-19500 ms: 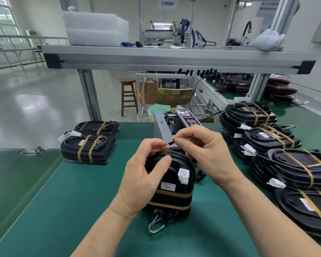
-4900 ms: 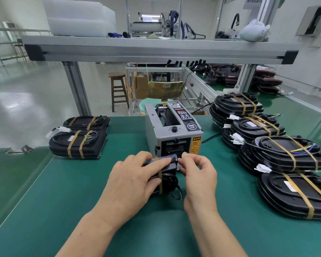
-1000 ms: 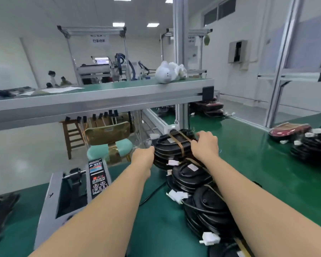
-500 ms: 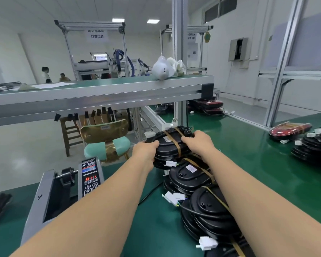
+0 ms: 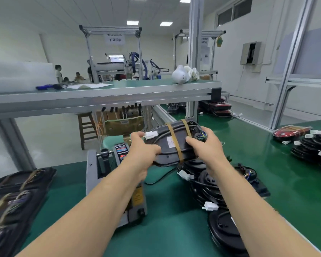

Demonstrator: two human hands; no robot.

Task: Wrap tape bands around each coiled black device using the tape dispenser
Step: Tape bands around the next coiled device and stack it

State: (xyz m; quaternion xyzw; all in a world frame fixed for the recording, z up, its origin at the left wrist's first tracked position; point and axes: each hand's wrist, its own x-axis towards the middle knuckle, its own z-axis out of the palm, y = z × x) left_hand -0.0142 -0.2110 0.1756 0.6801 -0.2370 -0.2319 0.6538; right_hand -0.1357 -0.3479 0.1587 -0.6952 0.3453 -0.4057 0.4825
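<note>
The left hand [image 5: 143,152] and right hand [image 5: 206,145] gripped opposite ends of a flat black plastic device [image 5: 167,152], fingers curled round its edges. It was held in the air above a row of black devices [image 5: 208,184] on the green bench mat [image 5: 267,164]. Two tan tape bands [image 5: 175,139] crossed it. The grey box-shaped tape dispenser [image 5: 100,169] stood beneath the left forearm.

I see held device [image 5: 182,147] black, two tan tape bands [image 5: 171,132] across it, white label [image 5: 170,142] by one band, white connector [image 5: 151,135] at its end. Bench mat [image 5: 174,234] plain green. Tape dispenser [image 5: 92,175] grey, yellow sticker [image 5: 137,196] on front. Far right, I note one glossy red shell [image 5: 289,131].
</note>
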